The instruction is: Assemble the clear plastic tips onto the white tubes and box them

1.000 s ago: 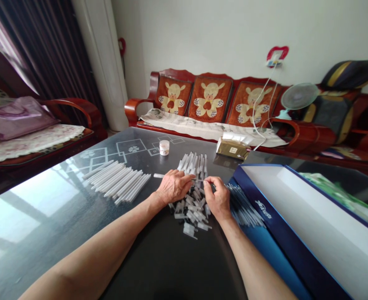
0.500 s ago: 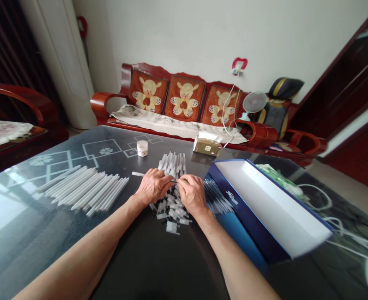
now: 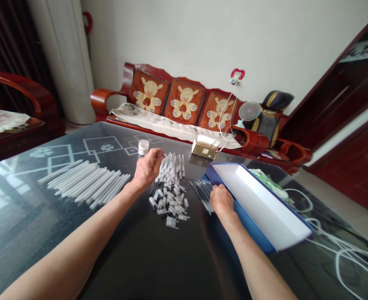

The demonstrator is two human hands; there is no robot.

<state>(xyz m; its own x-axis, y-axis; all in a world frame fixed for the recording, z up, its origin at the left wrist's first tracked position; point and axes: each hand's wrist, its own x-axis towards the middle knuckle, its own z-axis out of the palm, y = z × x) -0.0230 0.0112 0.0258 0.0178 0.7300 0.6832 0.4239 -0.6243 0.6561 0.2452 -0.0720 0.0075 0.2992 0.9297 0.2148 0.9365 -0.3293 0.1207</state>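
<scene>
My left hand is raised over the table with fingers curled together, beside a small white jar. Whatever it may pinch is hidden. To its right is a bundle of whitish translucent pen tubes, with a heap of short clear and black pen caps on the near side. My right hand is closed at the thin dark pen refills, which lie against the blue box. Its fingertips are hidden among them. A row of white pen barrels lies at the left.
A long open blue box with a white inside stands at the right. Behind it are a green-and-white packet and loose white cables. A gold tissue box is near the table's far edge, before a wooden sofa.
The hands were together over the caps with a thin dark rod between them; now they are apart. The left has moved up and away, the right over to the refills. The view has swung right.
</scene>
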